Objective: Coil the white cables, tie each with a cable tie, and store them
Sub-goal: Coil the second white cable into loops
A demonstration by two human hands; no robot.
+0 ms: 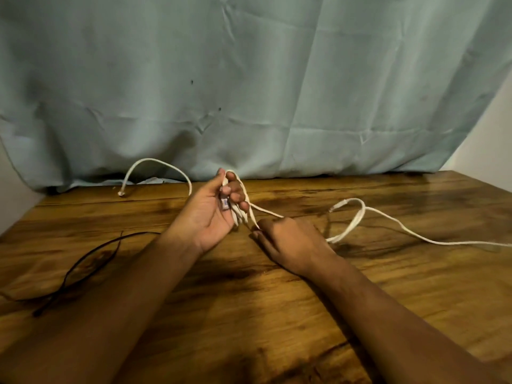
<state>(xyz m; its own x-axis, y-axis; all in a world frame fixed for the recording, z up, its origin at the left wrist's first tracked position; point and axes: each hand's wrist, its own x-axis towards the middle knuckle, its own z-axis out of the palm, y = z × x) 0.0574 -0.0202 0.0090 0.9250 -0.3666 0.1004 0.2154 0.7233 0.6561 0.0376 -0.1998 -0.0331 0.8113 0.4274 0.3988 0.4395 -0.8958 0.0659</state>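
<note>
Coiling is under way: the left hand (210, 214) is clenched round a few loops of white cable (238, 216), with the USB plug (225, 203) lying against its palm. The right hand (291, 239), just beside it, appears to pinch the running strand. To do this well, I would match each new loop to those already held, let the strand slide through the right fingers so twist works out, and lay turns side by side, uncrossed. Slack trails right of the right hand across the wooden table (277, 314), through 1 loose bend toward the frame edge. Black cable ties (83, 261) lie well apart, left; another white length (155, 160) arches behind the left hand.
</note>
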